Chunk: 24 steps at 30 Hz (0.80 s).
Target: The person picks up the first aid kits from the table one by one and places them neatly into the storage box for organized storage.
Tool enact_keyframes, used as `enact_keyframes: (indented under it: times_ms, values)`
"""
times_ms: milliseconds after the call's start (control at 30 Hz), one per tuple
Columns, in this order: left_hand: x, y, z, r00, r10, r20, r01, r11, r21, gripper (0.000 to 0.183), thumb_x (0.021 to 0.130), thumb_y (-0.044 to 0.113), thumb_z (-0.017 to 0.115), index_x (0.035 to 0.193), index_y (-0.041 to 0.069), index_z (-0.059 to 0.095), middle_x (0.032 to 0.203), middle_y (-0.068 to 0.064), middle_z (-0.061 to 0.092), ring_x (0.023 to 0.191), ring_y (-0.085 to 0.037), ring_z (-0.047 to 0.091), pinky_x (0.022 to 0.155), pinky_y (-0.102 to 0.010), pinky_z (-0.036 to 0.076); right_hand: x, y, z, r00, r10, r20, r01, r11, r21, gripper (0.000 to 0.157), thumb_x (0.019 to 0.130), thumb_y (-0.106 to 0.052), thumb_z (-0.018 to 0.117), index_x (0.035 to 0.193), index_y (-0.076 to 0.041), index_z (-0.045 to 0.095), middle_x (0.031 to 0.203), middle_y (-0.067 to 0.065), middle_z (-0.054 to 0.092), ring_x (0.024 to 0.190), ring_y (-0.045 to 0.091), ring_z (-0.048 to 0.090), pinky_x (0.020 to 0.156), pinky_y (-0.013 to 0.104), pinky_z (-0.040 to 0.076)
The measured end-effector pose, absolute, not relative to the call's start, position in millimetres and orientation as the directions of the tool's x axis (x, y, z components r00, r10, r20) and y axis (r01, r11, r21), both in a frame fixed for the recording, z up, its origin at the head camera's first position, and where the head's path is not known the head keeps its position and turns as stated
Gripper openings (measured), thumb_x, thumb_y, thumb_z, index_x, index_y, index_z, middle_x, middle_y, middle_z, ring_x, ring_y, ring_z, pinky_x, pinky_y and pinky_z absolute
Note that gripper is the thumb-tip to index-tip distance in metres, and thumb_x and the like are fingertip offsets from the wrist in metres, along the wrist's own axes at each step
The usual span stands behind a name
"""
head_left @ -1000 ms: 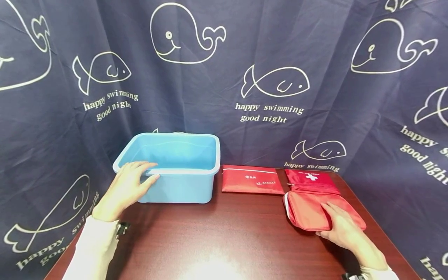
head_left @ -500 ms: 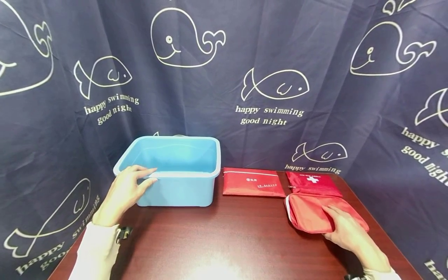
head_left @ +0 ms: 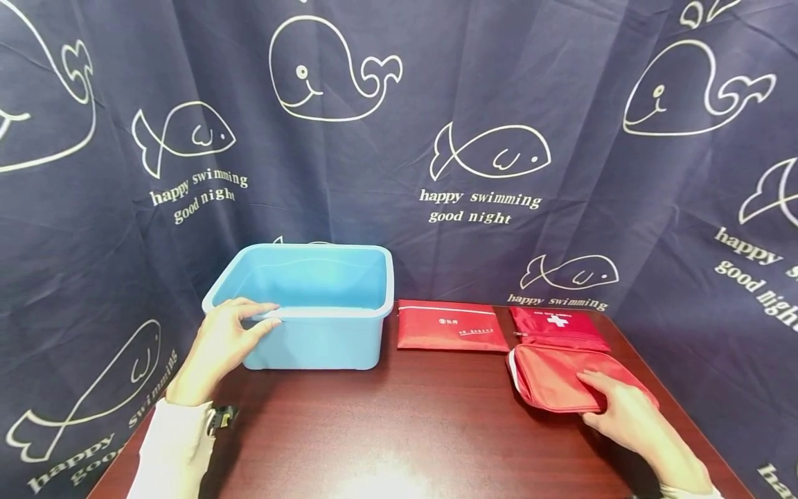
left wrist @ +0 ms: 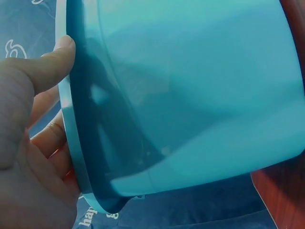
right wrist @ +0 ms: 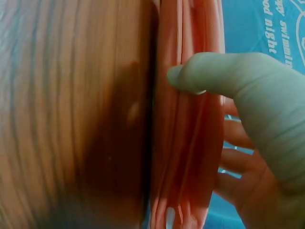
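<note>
A light blue plastic bin (head_left: 312, 343) stands on the left of the table. My left hand (head_left: 218, 343) grips its near rim at the left corner, thumb outside and fingers over the inner side. In the left wrist view the thumb (left wrist: 59, 59) presses on the bin's rim (left wrist: 71, 124). On the right lies a red zippered pouch (head_left: 555, 381) with white trim at its left end. My right hand (head_left: 630, 416) holds its near edge, fingers on top. The right wrist view has the thumb against the zippered side of the pouch (right wrist: 190, 143).
A flat red pouch (head_left: 451, 326) with a white line lies right of the bin. Behind the held pouch is a darker red first-aid pouch (head_left: 561, 327) with a white cross. A dark blue printed curtain (head_left: 486, 83) surrounds the brown table (head_left: 399, 423).
The head view has tilted slightly, so the scene sits a little lower. My right hand has shifted slightly right along the pouch's near edge. The left hand keeps its place on the bin.
</note>
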State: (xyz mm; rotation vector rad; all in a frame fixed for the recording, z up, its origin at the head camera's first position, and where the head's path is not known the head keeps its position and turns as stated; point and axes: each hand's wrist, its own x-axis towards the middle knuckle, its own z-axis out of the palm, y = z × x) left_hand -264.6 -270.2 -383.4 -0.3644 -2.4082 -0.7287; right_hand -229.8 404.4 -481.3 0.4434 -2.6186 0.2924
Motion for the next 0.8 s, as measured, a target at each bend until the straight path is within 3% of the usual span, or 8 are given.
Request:
enact_keyframes:
  times_ms: [367,600,800]
  values:
    - [-265.7,-272.2,-383.5,-0.776,0.084,0.625,0.41,0.82,0.399,0.024,0.086,0.028,0.086,0.108,0.019,0.084,0.097,0.001,0.078,0.096,-0.022,0.068,0.077,-0.036,0.048,-228.6,407.5,-484.5,-0.805,-0.294,0.515,-0.389,0.917,-0.086,0.058,0.054,-0.01,0.094,0.111,-0.011,0.079,0.11,0.014,0.077,0.096,0.037,0.074,0.076,0.046,0.055]
    - [-264.8,-271.1,-383.2,-0.754,0.09,0.65,0.43,0.816,0.386,0.023,0.084,0.026,0.087,0.106,0.019,0.084,0.093,0.002,0.077,0.089,-0.02,0.069,0.071,-0.035,0.048,-229.6,409.7,-484.2,-0.773,-0.322,0.547,-0.416,0.908,-0.054,0.055,0.054,-0.009,0.093,0.107,-0.013,0.081,0.106,0.012,0.079,0.091,0.035,0.074,0.073,0.048,0.056]
    - [-265.0,-271.3,-383.0,-0.744,0.098,0.661,0.439,0.818,0.373,0.023,0.083,0.024,0.088,0.106,0.019,0.084,0.093,0.002,0.077,0.089,-0.02,0.068,0.072,-0.034,0.047,-229.2,411.2,-485.0,-0.723,-0.338,0.603,-0.439,0.898,-0.023,0.05,0.053,-0.008,0.09,0.102,-0.016,0.082,0.098,0.007,0.08,0.079,0.028,0.073,0.068,0.033,0.052]
